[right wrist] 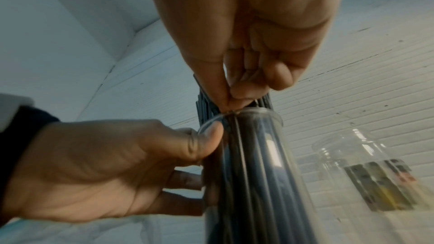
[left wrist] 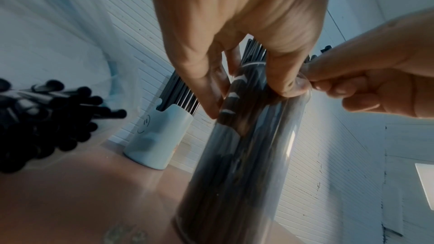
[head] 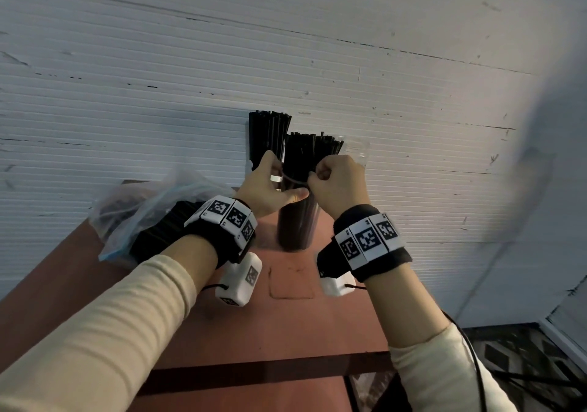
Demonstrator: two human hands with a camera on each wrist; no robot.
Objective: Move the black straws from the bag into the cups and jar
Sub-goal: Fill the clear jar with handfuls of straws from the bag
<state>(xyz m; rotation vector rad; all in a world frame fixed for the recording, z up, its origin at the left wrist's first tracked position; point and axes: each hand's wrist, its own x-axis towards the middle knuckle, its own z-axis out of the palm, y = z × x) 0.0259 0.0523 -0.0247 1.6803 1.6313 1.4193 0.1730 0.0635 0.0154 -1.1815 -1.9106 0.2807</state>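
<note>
A tall clear cup packed with black straws stands on the red-brown table. My left hand grips this cup just under its rim, thumb on the near side, fingers round the back. My right hand pinches the straws right at the rim with thumb and forefinger, as the right wrist view shows. A white cup behind holds more straws. A clear plastic bag with several black straws lies at the left. A clear jar stands to the right, with no straws seen in it.
A white ribbed wall rises directly behind the cups. The table's front edge is near my forearms, and a dark floor shows past its right side. Wrist cameras hang under both wrists.
</note>
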